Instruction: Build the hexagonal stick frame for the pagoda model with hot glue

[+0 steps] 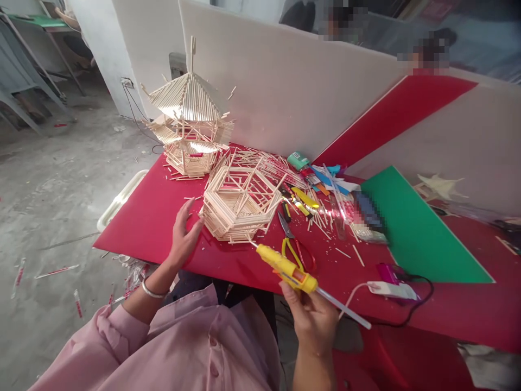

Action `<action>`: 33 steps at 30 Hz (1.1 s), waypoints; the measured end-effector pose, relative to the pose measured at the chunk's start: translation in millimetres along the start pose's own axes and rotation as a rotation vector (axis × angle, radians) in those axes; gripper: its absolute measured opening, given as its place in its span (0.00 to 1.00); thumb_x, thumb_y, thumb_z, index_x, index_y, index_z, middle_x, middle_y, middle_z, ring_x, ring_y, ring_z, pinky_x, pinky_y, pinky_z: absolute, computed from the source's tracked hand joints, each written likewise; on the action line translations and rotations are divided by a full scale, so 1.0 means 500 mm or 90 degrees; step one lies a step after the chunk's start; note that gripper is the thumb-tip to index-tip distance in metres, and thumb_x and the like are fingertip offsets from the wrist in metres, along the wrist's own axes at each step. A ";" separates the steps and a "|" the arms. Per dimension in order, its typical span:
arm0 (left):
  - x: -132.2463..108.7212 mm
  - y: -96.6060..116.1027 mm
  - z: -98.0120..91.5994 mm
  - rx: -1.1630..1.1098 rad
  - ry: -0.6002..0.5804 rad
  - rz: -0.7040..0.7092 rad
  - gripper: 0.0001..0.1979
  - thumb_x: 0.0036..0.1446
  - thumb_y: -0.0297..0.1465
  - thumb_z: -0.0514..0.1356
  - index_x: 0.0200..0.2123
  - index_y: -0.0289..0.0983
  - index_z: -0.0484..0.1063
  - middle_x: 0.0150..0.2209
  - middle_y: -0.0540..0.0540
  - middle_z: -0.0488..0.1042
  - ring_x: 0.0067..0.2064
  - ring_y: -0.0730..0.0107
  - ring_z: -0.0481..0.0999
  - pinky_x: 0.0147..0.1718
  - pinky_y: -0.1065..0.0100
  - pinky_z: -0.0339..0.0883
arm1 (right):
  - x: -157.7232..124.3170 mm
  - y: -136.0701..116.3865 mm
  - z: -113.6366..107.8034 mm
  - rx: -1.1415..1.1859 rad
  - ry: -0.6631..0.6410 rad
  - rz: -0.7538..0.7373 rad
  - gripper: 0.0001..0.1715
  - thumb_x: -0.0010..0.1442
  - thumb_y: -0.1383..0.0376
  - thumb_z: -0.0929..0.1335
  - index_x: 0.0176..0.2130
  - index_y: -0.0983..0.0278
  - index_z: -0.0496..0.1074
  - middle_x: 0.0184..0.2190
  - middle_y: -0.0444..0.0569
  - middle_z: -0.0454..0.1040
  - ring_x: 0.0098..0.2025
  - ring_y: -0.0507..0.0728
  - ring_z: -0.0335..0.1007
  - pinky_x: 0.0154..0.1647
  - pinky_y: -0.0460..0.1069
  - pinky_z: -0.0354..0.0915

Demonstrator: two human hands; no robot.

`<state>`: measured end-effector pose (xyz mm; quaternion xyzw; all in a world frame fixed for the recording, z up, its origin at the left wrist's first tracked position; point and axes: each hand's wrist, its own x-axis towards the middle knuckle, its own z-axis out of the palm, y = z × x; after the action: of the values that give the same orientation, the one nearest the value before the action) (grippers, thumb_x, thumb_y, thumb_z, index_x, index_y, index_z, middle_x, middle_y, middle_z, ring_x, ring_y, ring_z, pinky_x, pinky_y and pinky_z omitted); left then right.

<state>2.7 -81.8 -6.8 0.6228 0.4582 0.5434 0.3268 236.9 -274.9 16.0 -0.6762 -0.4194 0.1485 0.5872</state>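
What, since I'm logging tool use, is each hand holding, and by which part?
Right hand: yellow glue gun, held near its rear end. Left hand: open, nothing visibly held.

Legible text: none. Yellow glue gun [280, 265] in my right hand [314, 320]: any lettering too small for me to read. Green packet [300, 162]: no letters made out. Red-and-white wrapper [78, 305] on floor [61, 206]: unreadable.
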 end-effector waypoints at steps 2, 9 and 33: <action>0.011 -0.007 0.003 -0.068 -0.048 -0.044 0.26 0.62 0.36 0.60 0.63 0.43 0.64 0.63 0.39 0.68 0.63 0.54 0.68 0.59 0.53 0.66 | -0.006 -0.028 0.020 -0.036 -0.042 -0.075 0.15 0.55 0.60 0.75 0.42 0.62 0.79 0.39 0.52 0.80 0.38 0.60 0.78 0.37 0.53 0.75; -0.014 -0.016 0.004 -0.132 -0.086 -0.087 0.24 0.60 0.37 0.61 0.59 0.39 0.69 0.60 0.38 0.72 0.58 0.53 0.73 0.54 0.54 0.71 | -0.003 -0.073 0.069 -0.124 -0.013 -0.211 0.13 0.60 0.62 0.72 0.45 0.62 0.78 0.40 0.53 0.78 0.39 0.60 0.76 0.35 0.52 0.75; -0.142 0.053 0.025 -0.130 -0.201 0.056 0.17 0.62 0.31 0.59 0.55 0.41 0.73 0.58 0.38 0.73 0.59 0.55 0.73 0.56 0.51 0.70 | -0.039 -0.091 0.096 -0.296 -0.010 -0.392 0.24 0.60 0.71 0.70 0.56 0.59 0.73 0.42 0.52 0.78 0.40 0.58 0.78 0.42 0.51 0.75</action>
<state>21.5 -155.8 -12.2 0.6832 0.3162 0.4966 0.4321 174.1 -259.3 39.1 -0.6325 -0.6298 -0.1291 0.4319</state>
